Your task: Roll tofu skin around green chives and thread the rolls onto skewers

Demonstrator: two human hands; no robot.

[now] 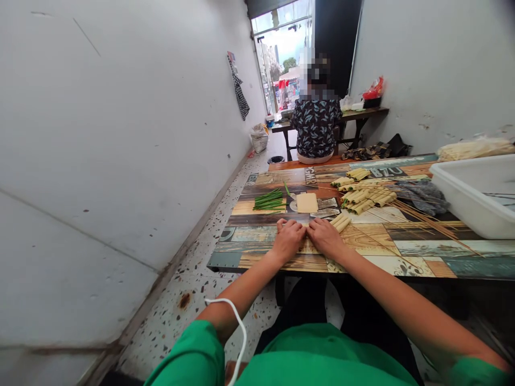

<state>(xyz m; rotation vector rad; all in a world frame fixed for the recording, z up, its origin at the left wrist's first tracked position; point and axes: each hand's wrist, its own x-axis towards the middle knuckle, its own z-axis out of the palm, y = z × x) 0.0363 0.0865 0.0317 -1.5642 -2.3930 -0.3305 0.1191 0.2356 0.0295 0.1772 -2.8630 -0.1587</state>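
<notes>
- The sheet [307, 203], pale yellow and square, lies flat just beyond the fingertips of both hands; whether it is one layer or a stack, I cannot tell.
- It should be light, thin and pliable, likely to tear if pulled hard; best lifted by a near corner or edge, with fingers flat and gentle.
- Left hand [290, 239] and right hand [324, 236] are side by side, fingers bent and tips lowered to the worktop [362, 238]; the fingers hide whatever is beneath, so I cannot tell whether they pinch anything.
- The greens [269, 199] lie bundled beyond the left hand, slim and probably slippery, easily bruised; take them mid-stem.
- Near rolls [341, 223] lie just beyond the right hand; more rolls [368, 195] are heaped farther out to its right. They look soft and could unroll, so grip around the middle.
- Right of that heap: sticks [434, 220], thin and stiff, a grey cloth [422, 195] and a white tub [475, 170].
- Far ahead of both hands, a person [316, 128] sits facing away.
</notes>
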